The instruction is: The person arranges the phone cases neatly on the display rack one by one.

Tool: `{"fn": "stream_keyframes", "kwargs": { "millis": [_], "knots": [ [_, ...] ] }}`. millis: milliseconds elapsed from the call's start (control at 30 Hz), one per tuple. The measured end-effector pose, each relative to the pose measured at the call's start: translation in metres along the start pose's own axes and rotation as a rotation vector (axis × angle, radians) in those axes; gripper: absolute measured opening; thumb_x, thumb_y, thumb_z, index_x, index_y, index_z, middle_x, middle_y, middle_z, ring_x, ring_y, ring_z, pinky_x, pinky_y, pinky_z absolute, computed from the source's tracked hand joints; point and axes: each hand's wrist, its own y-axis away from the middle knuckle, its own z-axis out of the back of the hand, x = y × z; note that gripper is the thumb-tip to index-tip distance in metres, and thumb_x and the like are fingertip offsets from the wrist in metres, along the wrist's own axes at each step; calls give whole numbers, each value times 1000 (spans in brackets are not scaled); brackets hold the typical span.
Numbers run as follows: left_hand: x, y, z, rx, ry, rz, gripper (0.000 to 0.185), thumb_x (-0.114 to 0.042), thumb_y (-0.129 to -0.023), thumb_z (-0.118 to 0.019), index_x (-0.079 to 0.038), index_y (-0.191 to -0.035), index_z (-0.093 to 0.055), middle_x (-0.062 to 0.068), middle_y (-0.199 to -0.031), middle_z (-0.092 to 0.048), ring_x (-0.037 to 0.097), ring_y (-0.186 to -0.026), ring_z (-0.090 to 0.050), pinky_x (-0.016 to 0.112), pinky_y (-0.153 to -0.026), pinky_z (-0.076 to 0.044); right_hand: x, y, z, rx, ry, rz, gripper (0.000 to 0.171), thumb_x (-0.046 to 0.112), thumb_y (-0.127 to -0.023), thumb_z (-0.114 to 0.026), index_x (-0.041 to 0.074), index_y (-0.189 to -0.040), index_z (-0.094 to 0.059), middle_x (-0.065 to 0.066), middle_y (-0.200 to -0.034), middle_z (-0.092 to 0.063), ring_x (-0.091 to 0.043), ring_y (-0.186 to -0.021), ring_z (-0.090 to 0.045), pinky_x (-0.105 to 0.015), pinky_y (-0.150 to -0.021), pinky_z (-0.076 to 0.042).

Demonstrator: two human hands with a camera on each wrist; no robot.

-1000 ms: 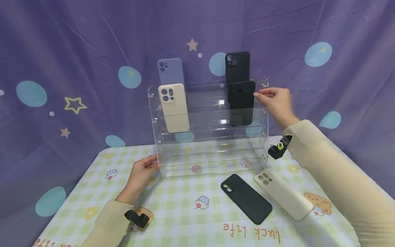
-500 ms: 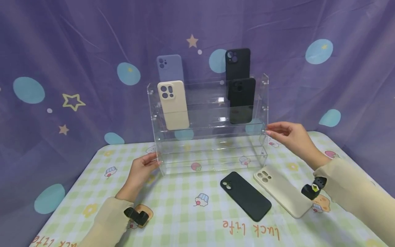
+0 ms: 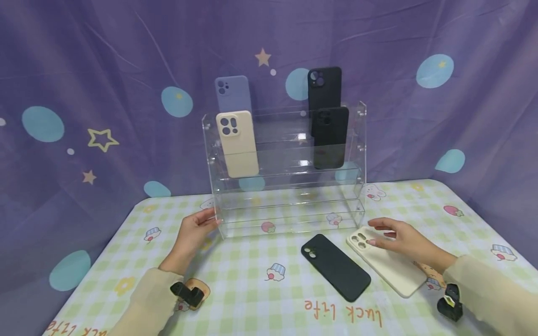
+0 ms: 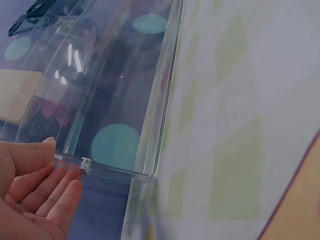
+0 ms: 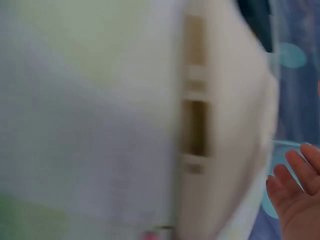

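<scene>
The right grip (image 3: 397, 240) hangs loose, holding nothing, over the cream phone case (image 3: 392, 271); pinching both long edges, clear of the camera cutouts, would likely lift it best. The left grip (image 3: 195, 231) pinches the clear display rack (image 3: 286, 162) at its left side, a useful brace. The cream case lies on the bench (image 3: 235, 289), just right of the dark phone case (image 3: 336, 268), long axis slanting far left to near right, cutouts far left.

A green-and-white checked tablecloth (image 3: 235, 298) spreads across the lower frame. A clear stand (image 3: 286, 161) rises from it at centre; right of the lower middle, a black phone case (image 3: 336, 267) and a cream phone case (image 3: 397, 273) lie flat.
</scene>
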Motion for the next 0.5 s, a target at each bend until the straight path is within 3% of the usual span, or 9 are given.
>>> {"fn": "stream_keyframes", "kwargs": {
  "millis": [233,500],
  "knots": [
    [-1,1,0,4,15,6,46,-9,-91,-61,4,-134,-48,23,-137,-49,32,-121,-53,8,-81,-47,-7,4,-14,22,-15,-50,73,31,-78,-77,-4,-134,-46,-24,-133,-52,-42,-119,-50,-25,-88,-47],
    [0,1,0,5,19,2,47,-8,-91,-62,5,-134,-48,23,-137,-49,29,-119,-54,9,-81,-47,-10,4,-16,77,14,-96,90,41,-77,-75,-3,-144,-33,-25,-144,-39,-43,-129,-40,-29,-95,-43]
  ]
}}
